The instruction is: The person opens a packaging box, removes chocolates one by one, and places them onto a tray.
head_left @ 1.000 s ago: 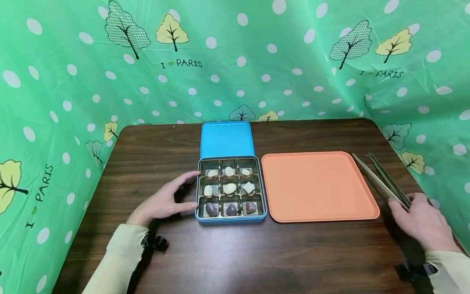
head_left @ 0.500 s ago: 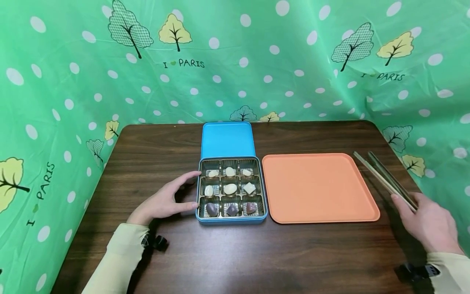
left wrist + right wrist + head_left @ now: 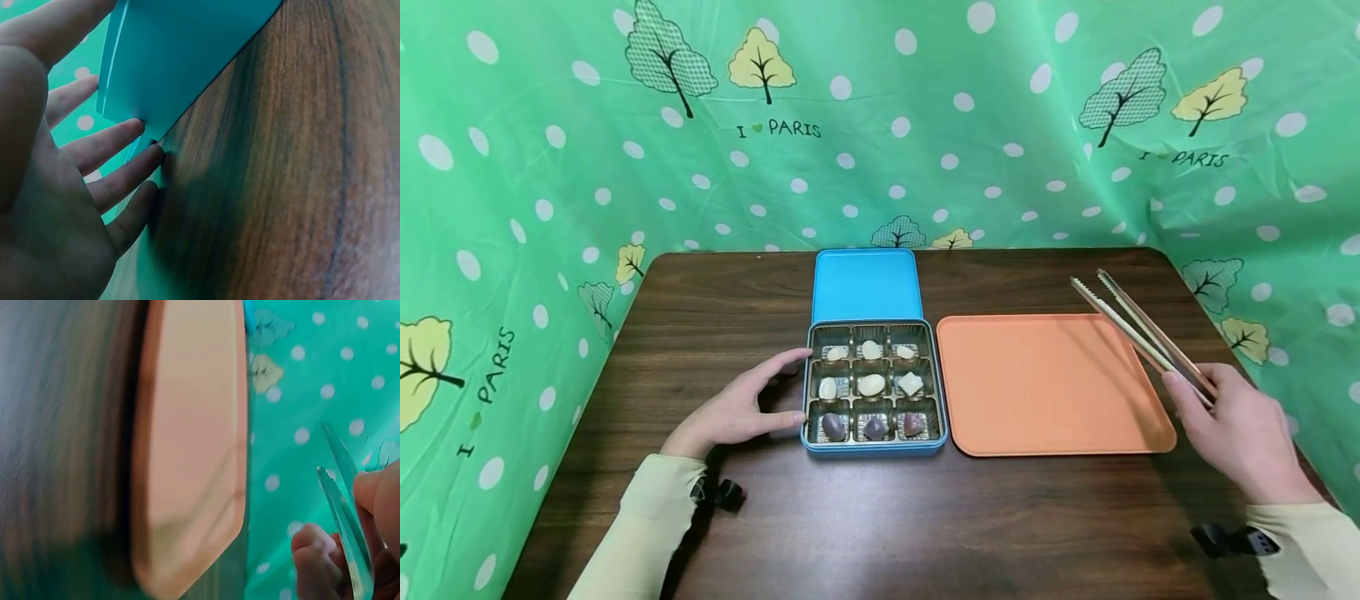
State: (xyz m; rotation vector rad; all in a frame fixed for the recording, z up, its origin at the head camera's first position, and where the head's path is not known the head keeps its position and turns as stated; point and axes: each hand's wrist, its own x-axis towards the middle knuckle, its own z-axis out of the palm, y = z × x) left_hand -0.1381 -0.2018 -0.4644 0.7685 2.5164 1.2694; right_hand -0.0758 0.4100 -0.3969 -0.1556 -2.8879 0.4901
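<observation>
In the head view my left hand (image 3: 730, 408) touches the left side of a blue tin box (image 3: 874, 450) with extended fingers and thumb. The left wrist view shows its fingertips against the box's wall (image 3: 169, 56). Inside is a divided insert; white stones (image 3: 871, 385) lie in the back and middle rows, purple stones (image 3: 832, 427) in the front row. My right hand (image 3: 1236, 437) grips metal tongs (image 3: 1142, 333) above the right edge of an orange tray (image 3: 1045, 392). The tongs' arms stand apart with nothing between their tips, also visible in the right wrist view.
The box's blue lid (image 3: 867, 287) lies behind it. All of this is on a dark wooden table (image 3: 1000, 525). Green dotted cloth (image 3: 895, 125) hangs behind and beside the table. The tray stands close to the box's right side.
My right hand has raised the tongs from the table right of the tray and moved them left, over the tray's right edge. The left hand stays at the box.
</observation>
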